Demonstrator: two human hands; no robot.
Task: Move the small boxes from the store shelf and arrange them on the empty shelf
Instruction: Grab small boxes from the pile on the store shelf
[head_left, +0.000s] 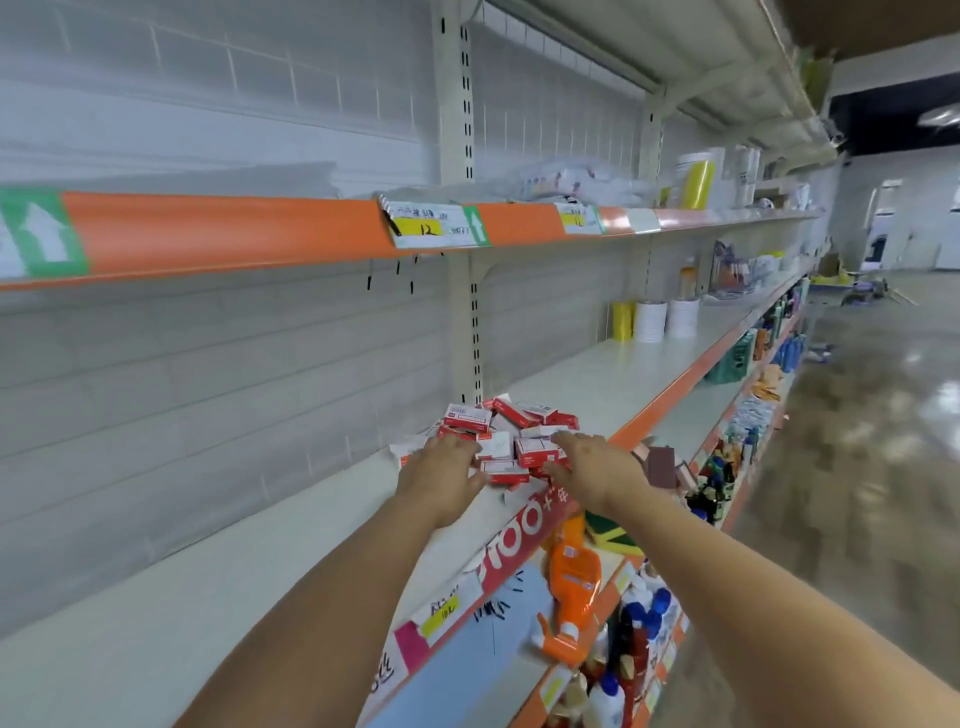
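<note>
Head view: left hand (447, 470) and right hand (597, 467), seemingly uncurled, flank boxes (506, 434) near shelf edge (524, 530).

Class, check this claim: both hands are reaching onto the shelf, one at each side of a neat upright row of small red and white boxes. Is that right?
Not quite. The head view shows the small red and white boxes lying in a loose, jumbled pile, not a neat upright row. The rest holds: the left hand and the right hand are reaching onto the shelf, one at each side of them.
</note>
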